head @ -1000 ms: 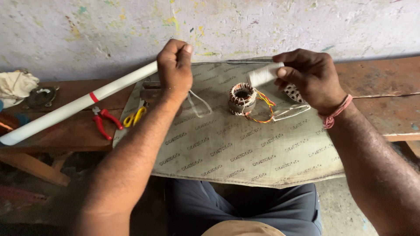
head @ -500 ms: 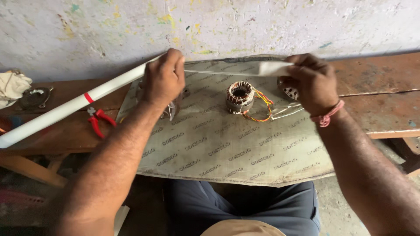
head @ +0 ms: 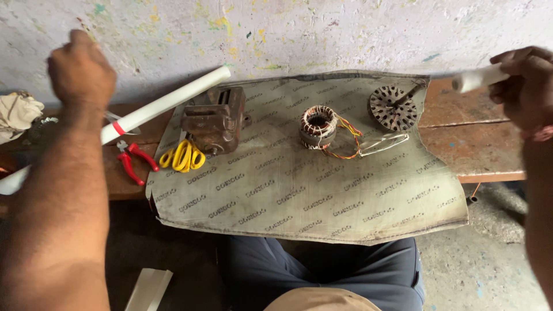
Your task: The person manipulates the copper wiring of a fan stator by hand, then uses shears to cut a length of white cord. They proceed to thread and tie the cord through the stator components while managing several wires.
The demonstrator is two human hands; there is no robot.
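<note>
My left hand (head: 80, 69) is raised at the upper left with its fingers curled; its palm faces away, so I cannot see what is in it. Behind that forearm a long white tube (head: 167, 103) lies slanted on the bench against the wall. My right hand (head: 527, 86) is up at the far right, closed around a short white roll (head: 478, 78) that points left. Between my hands, on a printed woven sack (head: 311, 190), sit a copper-wound motor coil (head: 318, 126) with orange leads and a round slotted metal rotor (head: 393, 107).
A rusty metal block (head: 214, 121), yellow-handled scissors (head: 181, 155) and red-handled pliers (head: 135, 161) lie at the sack's left end. A bent wire loop (head: 383, 143) lies by the coil. The wooden bench (head: 472, 144) runs along a painted wall; a crumpled cloth (head: 17, 115) sits far left.
Both hands have moved far apart, the left out to the upper left and the right out to the far right. The white tube now lies on the bench, and the view has pulled closer.
</note>
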